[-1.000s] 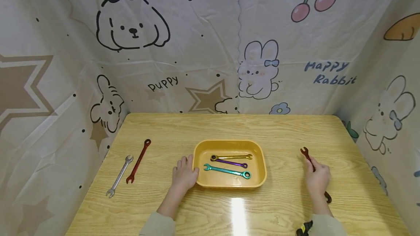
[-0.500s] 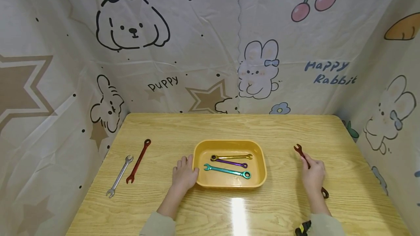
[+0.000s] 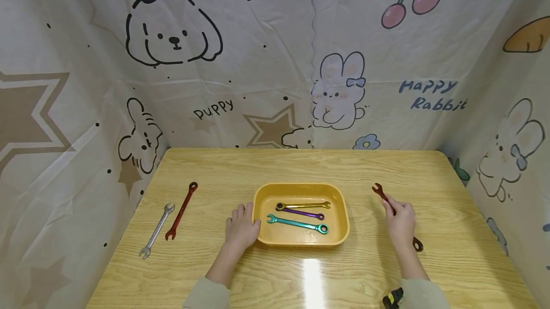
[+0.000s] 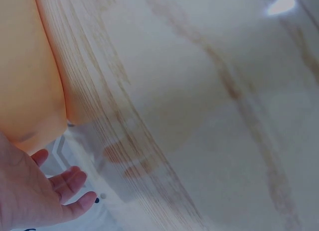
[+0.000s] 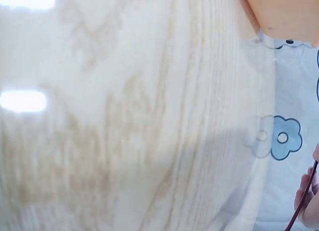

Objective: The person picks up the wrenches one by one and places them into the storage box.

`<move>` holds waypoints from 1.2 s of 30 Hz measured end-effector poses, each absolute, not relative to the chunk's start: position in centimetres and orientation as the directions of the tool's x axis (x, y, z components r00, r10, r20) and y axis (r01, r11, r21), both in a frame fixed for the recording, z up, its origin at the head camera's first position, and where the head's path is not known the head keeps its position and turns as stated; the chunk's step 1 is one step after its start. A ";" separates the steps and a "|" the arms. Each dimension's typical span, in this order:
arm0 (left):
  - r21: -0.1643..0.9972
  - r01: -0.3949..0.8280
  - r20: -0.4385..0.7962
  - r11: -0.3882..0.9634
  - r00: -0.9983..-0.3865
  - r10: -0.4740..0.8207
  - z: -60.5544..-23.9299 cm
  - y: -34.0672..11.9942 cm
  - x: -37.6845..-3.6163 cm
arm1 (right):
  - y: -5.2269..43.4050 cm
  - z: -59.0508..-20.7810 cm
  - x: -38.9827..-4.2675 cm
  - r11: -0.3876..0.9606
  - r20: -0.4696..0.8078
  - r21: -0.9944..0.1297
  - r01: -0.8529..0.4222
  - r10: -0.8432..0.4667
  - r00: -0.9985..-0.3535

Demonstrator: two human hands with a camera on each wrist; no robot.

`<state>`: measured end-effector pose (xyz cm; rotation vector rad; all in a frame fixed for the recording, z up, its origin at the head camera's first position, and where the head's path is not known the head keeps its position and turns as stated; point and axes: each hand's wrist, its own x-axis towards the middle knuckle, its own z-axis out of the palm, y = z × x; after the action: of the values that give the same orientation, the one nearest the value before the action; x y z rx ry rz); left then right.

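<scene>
My left hand (image 3: 242, 228) rests against the left wall of a yellow tray (image 3: 301, 240), its fingers fairly straight; the left wrist view shows the same hand (image 4: 35, 188) beside the tray wall (image 4: 30, 66). Inside the tray lie a gold wrench (image 3: 304, 206), a purple wrench (image 3: 298, 212) and a teal wrench (image 3: 297, 223). To the right of the tray, my right hand (image 3: 400, 223) grips a dark red wrench (image 3: 380, 191) around its middle, open end pointing away and ring end showing behind the wrist. The right wrist view catches only part of this hand (image 5: 310, 201) and the wrench's shaft (image 5: 303, 198).
On the table's left side lie a silver wrench (image 3: 156, 230) and a red wrench (image 3: 182, 211). The wooden table (image 3: 206, 170) is bordered by a printed cloth (image 3: 275, 60) at the back and both sides. A black and yellow strap (image 3: 393, 298) is at the right sleeve.
My right hand has moved left toward the tray, carrying the dark red wrench with it. The left hand, the tray and the other wrenches stay where they were.
</scene>
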<state>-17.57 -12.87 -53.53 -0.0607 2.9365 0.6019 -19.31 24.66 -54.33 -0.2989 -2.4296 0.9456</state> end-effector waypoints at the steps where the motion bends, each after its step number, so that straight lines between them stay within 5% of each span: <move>1: 0.388 -0.069 -0.148 0.919 -0.989 -0.011 -53.5 -12.9 -17.6 | 24.5 -54.2 -19.4 0.737 0.390 -0.676 0.007 0.366 -0.845; 36: 0.399 -0.077 -0.150 0.914 -0.989 -0.018 -53.5 -12.8 -17.6 | 16.9 -51.6 -20.7 0.736 0.461 -0.629 -0.250 0.094 -0.882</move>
<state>-17.59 -12.83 -53.52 -0.0731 2.9327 0.6196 -20.71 16.94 -51.59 0.1182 -2.4668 0.9873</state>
